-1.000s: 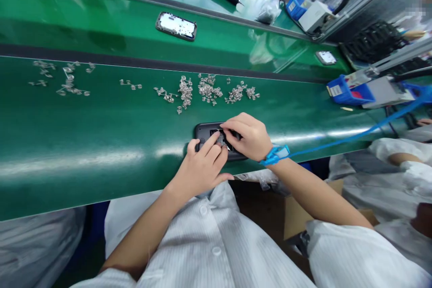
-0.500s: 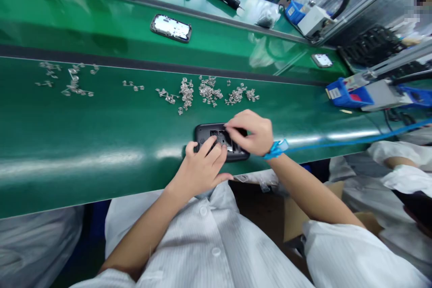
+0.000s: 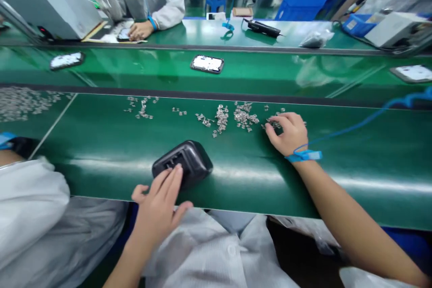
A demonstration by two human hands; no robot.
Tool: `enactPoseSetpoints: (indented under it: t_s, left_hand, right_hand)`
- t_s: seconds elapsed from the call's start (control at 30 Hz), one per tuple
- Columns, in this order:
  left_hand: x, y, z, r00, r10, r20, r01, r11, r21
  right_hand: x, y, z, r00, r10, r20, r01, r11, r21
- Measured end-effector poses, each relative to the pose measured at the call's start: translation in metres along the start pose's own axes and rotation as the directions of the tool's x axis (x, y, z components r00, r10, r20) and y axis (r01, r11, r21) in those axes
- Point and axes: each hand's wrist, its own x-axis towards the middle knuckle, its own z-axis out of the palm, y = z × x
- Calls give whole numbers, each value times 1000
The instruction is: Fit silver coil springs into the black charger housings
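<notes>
On the green table [image 3: 101, 144], near its front edge, lies a black plastic housing [image 3: 184, 164], open side up and tilted slightly. Left hand [image 3: 158, 209]: fingers extended and together, fingertips resting on the near rim of the housing, steadying it rather than gripping it. Right hand [image 3: 286, 132], wearing a blue wrist strap [image 3: 303, 156] with a trailing cord: fingers curled down onto the right end of a scatter of small metal clips [image 3: 232, 117] that lies beyond the housing; whether a clip is already pinched between the fingertips cannot be told, as they are turned away. Judged progress: the housing is positioned and held, a part is being fetched, and its fitting into the housing is not yet done. Beyond the clips, on the belt [image 3: 270, 72], lie flat finished-looking units [image 3: 207, 63]; behind them, another person's hand [image 3: 138, 30] works at the far table.
</notes>
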Motion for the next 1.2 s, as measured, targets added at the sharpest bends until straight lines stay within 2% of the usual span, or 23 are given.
enactPoseSetpoints:
  t_s: [0.1,0.2,0.27,0.3,0.37,0.43,0.5,0.53,0.6,0.63,0.67,0.73,0.77,0.8,0.83,0.9,0.93,1.0,1.07,1.1,1.13,1.2]
  left_hand:
    - [-5,-37,-4,983,-185,-9,185,977,104]
    - [-4,-59,-3,939,-343,-25,342,924,172]
    - [1,-63,-2,926,-357,-121,374,910,177]
    - [6,-62,-1,924,-324,-203,356,923,148]
    - [22,-52,-3,908,-199,-368,227,973,34]
    - [48,-37,-8,911,-33,-412,12,998,-54]
    - [81,-19,-17,942,202,-268,-217,976,-26]
    - [100,-11,-21,928,339,-155,-341,940,14]
    - [139,3,-29,833,553,3,-553,833,18]
    - [158,8,-32,793,608,45,-608,794,-6]
    - [177,13,-34,770,635,65,-634,773,-37]
    - [211,23,-34,753,653,75,-645,756,-110]
    - [227,28,-32,752,657,49,-644,748,-158]
    - [242,33,-30,759,651,-7,-635,739,-223]
    - [255,37,-26,781,618,-87,-612,732,-299]
    - [278,44,-19,839,478,-260,-542,700,-465]
    - [286,46,-15,858,394,-329,-513,672,-534]
    - [298,45,-7,876,256,-409,-473,617,-629]
    - [304,39,2,900,157,-407,-417,580,-700]
    - [307,35,6,921,102,-377,-366,560,-743]
    - [308,31,11,944,45,-327,-300,529,-794]
    - [311,22,18,982,-21,-187,-163,408,-899]
  right_hand:
    - [9,14,11,1000,23,11,-22,995,-96]
    - [3,30,24,998,61,11,-58,983,-172]
    - [-4,38,31,995,96,38,-92,992,-89]
    - [-7,42,34,991,121,49,-119,992,-39]
    - [-9,47,39,985,157,77,-161,985,55]
    - [-9,52,42,981,166,103,-176,979,100]
    - [-7,56,45,984,146,106,-160,979,130]
    - [-6,57,46,985,142,97,-154,978,141]
    - [-3,56,45,984,164,64,-172,970,169]
    - [0,52,42,980,198,37,-201,960,192]
    - [3,47,38,970,245,9,-240,944,226]
    - [12,32,24,926,373,-53,-333,875,351]
    - [20,24,16,898,435,-59,-361,809,464]
    - [29,17,9,861,507,-44,-381,700,604]
    - [40,11,2,847,531,-42,-382,661,646]
    - [66,0,-10,834,550,-37,-378,619,688]
    - [80,-7,-15,840,542,-4,-363,568,739]
    - [107,-24,-22,878,468,103,-299,368,880]
    - [132,-45,-24,921,357,153,-246,232,941]
    - [143,-55,-23,937,311,158,-228,204,952]
    - [152,-65,-22,949,270,165,-218,184,958]
    - [167,-80,-19,960,209,185,-216,138,966]
